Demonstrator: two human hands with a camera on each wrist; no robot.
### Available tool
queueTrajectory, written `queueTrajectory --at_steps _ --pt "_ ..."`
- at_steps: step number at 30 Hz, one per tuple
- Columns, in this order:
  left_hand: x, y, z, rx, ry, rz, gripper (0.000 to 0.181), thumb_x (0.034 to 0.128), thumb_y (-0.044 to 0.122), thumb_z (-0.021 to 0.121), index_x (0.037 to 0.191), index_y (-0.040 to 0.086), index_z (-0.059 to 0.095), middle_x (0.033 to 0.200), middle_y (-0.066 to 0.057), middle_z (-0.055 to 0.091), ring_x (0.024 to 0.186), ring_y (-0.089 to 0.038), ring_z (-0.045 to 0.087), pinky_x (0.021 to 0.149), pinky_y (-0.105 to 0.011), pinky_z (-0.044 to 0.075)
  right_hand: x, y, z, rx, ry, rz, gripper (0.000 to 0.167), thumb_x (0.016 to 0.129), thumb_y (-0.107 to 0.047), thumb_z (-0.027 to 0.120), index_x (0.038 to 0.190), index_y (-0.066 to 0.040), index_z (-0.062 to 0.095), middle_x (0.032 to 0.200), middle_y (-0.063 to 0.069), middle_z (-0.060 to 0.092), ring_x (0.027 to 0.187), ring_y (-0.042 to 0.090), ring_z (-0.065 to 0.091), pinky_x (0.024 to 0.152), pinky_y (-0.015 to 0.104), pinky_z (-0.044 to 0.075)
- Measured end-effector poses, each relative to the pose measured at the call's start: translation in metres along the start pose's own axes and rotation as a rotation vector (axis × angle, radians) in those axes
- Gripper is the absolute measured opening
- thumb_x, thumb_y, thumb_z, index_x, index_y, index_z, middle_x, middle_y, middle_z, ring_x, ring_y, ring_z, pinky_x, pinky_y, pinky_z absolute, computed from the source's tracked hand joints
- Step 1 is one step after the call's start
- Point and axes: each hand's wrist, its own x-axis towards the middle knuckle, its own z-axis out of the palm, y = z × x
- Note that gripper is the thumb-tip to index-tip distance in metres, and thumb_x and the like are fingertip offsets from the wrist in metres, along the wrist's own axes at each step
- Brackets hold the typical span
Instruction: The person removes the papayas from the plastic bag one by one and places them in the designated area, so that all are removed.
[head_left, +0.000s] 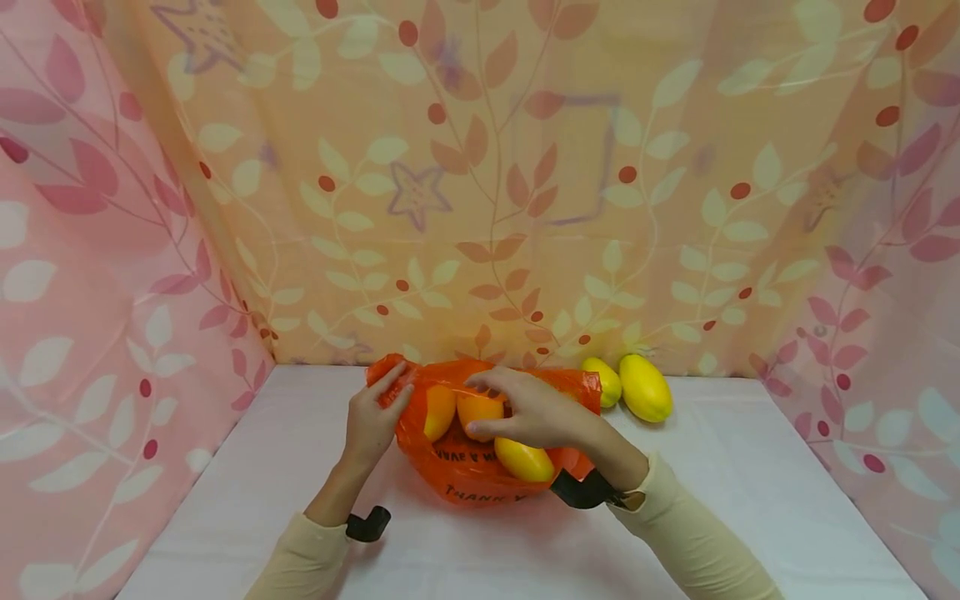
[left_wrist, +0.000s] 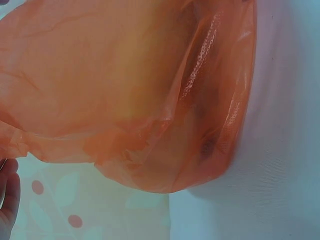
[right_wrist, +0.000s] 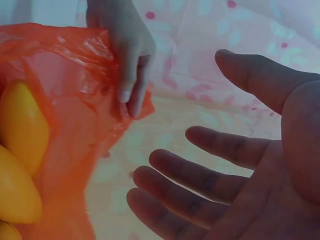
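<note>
At least three smooth yellow oval fruits (head_left: 525,462) lie inside the translucent orange plastic bag (head_left: 480,477), rim pinched by the left hand (head_left: 372,422), right hand (head_left: 528,408) spread, empty, while two glossy yellow ovals (head_left: 646,389) (just beside it) remain outside.

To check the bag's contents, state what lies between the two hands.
Head view: two yellowish fruits in the open red bag lie between the left hand and right hand.
</note>
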Motion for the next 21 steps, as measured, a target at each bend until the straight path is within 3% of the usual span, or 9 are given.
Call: queueTrajectory --at_steps 4,9,16,21 --pt "-0.001 0.000 -0.001 0.016 0.007 0.017 0.040 0.0893 0.018 0.071 0.128 0.009 0.065 0.122 -0.021 0.067 0.099 -0.033 0.069 0.078 -0.028 0.059 0.005 0.005 0.012 0.000 -0.038 0.020 0.052 0.089 -0.042 0.068 0.133 -0.017 0.056 0.129 0.001 0.059 0.116 0.020 0.056 0.095 0.039 0.051" --pt "0.000 0.000 -0.001 0.006 -0.001 0.005 0.041 0.0898 0.019 0.071 0.129 0.010 0.065 0.122 -0.022 0.067 0.096 -0.033 0.070 0.074 -0.015 0.056 0.012 0.011 0.022 0.021 -0.074 0.028 0.054 0.089 -0.040 0.069 0.133 -0.013 0.056 0.127 0.004 0.060 0.117 0.025 0.057 0.097 0.041 0.050" --pt "0.000 -0.001 0.000 0.018 0.010 0.017 0.040 0.0894 0.018 0.071 0.128 0.009 0.065 0.122 -0.021 0.067 0.100 -0.033 0.069 0.076 -0.022 0.058 0.027 0.028 0.040 0.004 -0.121 0.028 0.055 0.090 -0.039 0.068 0.134 -0.009 0.055 0.127 0.006 0.061 0.118 0.027 0.058 0.100 0.041 0.049" --pt "0.000 -0.002 0.001 0.027 0.006 0.017 0.040 0.0899 0.017 0.070 0.128 0.008 0.065 0.121 -0.020 0.068 0.096 -0.032 0.070 0.072 -0.017 0.056 0.042 0.038 0.054 -0.066 -0.144 0.038 0.058 0.090 -0.040 0.068 0.135 -0.006 0.054 0.130 0.012 0.061 0.119 0.029 0.057 0.102 0.042 0.048"
